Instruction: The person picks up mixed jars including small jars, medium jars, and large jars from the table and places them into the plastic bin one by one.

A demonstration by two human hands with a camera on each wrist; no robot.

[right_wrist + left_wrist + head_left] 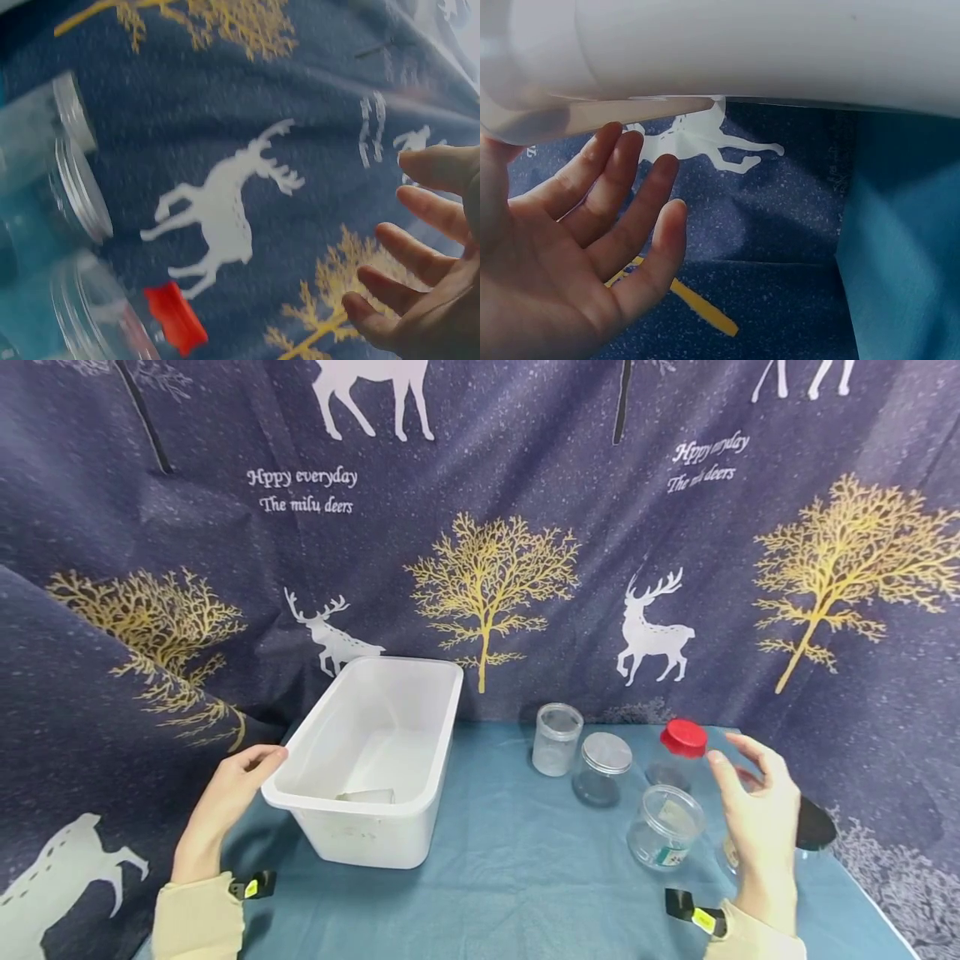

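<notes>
White plastic bin (360, 839) is standing on blue cloth (517, 881), the left hand (238, 785) resting relaxed fingers against its rim, probably steadying it. The right hand (761, 802) is hovering wide, empty, near a red-capped jar (682, 742); a silver-lidded jar (602, 768) is standing between 2 clear jars (555, 750).

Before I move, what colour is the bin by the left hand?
The bin is white; it shows best in the head view.
</notes>
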